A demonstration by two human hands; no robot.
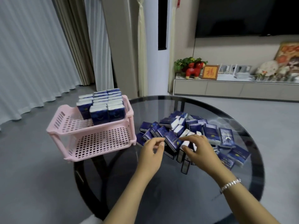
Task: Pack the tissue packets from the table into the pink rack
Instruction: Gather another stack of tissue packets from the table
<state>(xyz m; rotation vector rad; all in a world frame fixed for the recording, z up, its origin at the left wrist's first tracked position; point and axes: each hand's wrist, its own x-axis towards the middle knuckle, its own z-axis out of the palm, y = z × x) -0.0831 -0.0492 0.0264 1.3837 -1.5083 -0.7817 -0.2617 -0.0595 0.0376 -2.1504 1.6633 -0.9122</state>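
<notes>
A pile of dark blue tissue packets [200, 131] lies on the round dark glass table [161, 183]. The pink two-tier rack [71, 130] stands at the table's left edge; its upper tier holds several packets upright [103, 109], and its lower tier shows only bare grid. Both hands are at the near side of the pile. My left hand [152, 152] has its curled fingers at the left edge of a tilted packet [173, 141]. My right hand [199, 151] grips packets beside it, fingers curled over white packet ends.
Beyond the table stand a low TV cabinet [226, 88] with a red figurine, a plant and a framed picture, and a wall TV [246, 16] above. Curtains [40, 54] hang at the left. Grey floor surrounds the table.
</notes>
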